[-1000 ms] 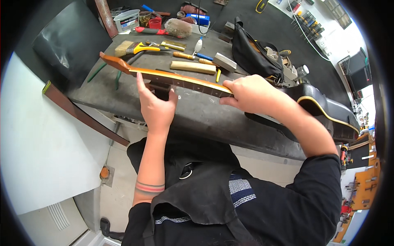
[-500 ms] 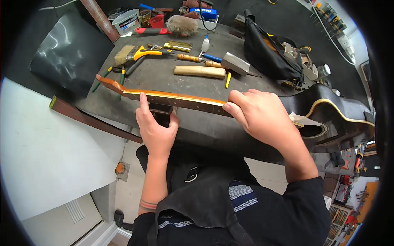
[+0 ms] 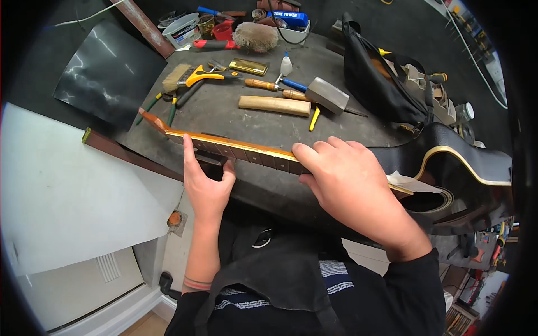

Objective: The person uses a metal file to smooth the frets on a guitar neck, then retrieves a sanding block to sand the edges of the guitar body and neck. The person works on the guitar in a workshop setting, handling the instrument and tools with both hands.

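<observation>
An acoustic guitar with a black body lies on its side at the right, pale tape beside its soundhole. Its neck stretches leftward, fretboard toward me, to the wooden headstock. My left hand is at the neck's left part, index finger upright against the fretboard edge, thumb and remaining fingers around a dark block beneath it, partly hidden. My right hand is wrapped over the neck nearer the body, fingertips out of sight.
The dark workbench holds brushes, pliers, a wood stick, a metal block, files and a black bag. A white panel and brown strip stand at left.
The guitar neck sits lower in view and its fretboard now faces me more. The soundhole has come into sight. Both hands stay on it, the right rolled further over. The view has shifted slightly.
</observation>
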Demonstrator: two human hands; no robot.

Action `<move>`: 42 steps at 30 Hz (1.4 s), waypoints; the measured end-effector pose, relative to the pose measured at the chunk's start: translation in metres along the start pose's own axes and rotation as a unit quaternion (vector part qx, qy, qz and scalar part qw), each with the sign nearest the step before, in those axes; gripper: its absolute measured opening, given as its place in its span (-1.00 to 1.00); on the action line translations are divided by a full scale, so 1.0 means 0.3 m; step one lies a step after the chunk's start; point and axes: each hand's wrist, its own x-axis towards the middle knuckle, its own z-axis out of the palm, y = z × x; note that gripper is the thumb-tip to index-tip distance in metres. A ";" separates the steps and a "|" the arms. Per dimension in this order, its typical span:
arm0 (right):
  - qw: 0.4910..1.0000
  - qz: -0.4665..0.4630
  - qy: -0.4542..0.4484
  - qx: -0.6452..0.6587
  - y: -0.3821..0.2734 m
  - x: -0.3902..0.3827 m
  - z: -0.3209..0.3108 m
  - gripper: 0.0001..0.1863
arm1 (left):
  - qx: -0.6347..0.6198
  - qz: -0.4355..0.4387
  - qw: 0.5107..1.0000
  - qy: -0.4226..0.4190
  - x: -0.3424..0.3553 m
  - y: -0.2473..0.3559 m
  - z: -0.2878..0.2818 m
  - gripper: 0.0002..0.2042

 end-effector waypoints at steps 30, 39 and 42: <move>0.987 0.118 0.012 -0.105 -0.146 -0.122 -0.018 -0.59 | 0.005 0.021 1.000 0.005 -0.008 -0.059 -0.030 0.01; 0.994 0.051 0.055 -0.079 -0.119 -0.117 0.015 -0.66 | -0.181 0.100 0.978 -0.028 0.418 0.204 -0.154 -0.68; 0.994 0.056 0.042 -0.085 -0.118 -0.113 0.014 -0.67 | -0.116 0.262 0.920 -0.266 0.589 0.387 0.113 -0.58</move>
